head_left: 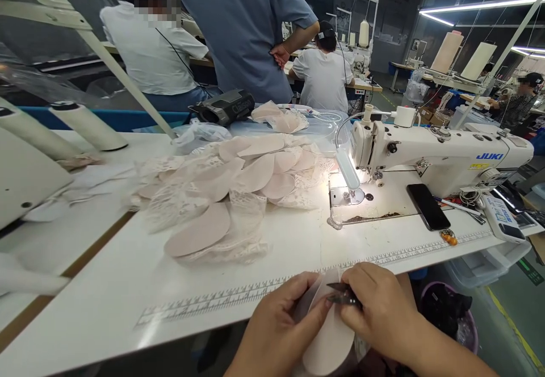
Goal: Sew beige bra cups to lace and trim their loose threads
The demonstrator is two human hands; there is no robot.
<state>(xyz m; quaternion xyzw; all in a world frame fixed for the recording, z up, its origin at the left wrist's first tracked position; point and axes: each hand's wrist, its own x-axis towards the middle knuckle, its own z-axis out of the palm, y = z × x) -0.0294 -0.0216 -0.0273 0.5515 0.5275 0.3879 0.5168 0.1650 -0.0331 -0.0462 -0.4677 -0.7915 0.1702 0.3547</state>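
Observation:
At the table's front edge, my left hand (pixel 281 323) grips a pale pink bra cup (pixel 331 340), thumb on the near side. A little lace shows beneath it. My right hand (pixel 381 311) is closed around small dark thread snips (pixel 346 296), their blades pointing left across the cup's upper part, close to my left thumb. Whether thread lies between the blades is too small to tell. Beyond my hands, a heap of similar pink cups with lace (pixel 251 175) lies on the white table (pixel 140 277).
A white sewing machine (pixel 443 153) with its lamp lit stands at right. Near it lie a black phone (pixel 428 206) and an orange trinket (pixel 448 238). A printed ruler strip (pixel 204 303) runs along the front edge. Thread cones (pixel 87 126) stand left; several people sit or stand beyond.

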